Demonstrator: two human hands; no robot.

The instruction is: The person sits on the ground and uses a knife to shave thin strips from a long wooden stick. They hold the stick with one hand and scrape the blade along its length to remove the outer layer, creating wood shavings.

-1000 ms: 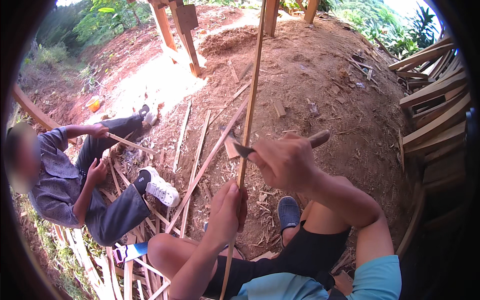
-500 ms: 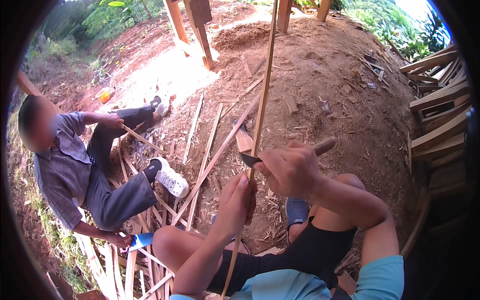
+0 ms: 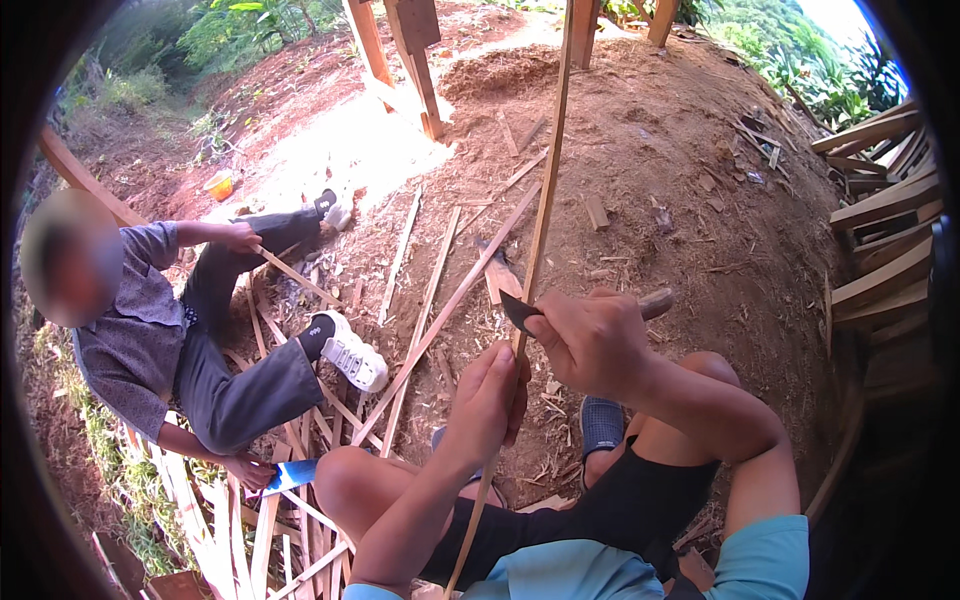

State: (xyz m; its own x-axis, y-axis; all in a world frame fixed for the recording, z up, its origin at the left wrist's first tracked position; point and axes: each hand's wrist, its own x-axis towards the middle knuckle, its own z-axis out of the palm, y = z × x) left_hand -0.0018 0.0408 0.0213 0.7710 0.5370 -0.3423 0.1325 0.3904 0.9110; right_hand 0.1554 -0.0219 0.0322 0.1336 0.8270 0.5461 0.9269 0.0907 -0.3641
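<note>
- OK, nearest: slim wooden strip (image 3: 546, 200), running up past the black shorts (image 3: 590, 525) at a slight lean, both ends out of view.
- Left hand (image 3: 487, 395): fingers wrapped round the strip, thumb laid along it, just below the blade.
- Right hand (image 3: 597, 338): full fist on a wooden-handled knife (image 3: 517, 312); dark blade crosses the strip just above the left thumb. Can't tell if the edge bites.
- Technique, as a judgement: low blade angle, thin even passes with the grain, every stroke away from the left hand. Lower left grip would buy thumb clearance. Strip is long, likely to whip, so brace the bottom end.
- Past the lap: loose strips (image 3: 449, 311) on the soil; blue-bladed saw (image 3: 292, 475) to the left, co-worker's near hand (image 3: 250, 470) at its end, grip unclear.
- Co-worker (image 3: 140, 290) sits to the left, far hand (image 3: 240, 237) closed on a shorter strip (image 3: 298, 275).
- Containers: one spotted, orange-yellow bucket (image 3: 219, 184), far left. Too small to tell what's in it.
</note>
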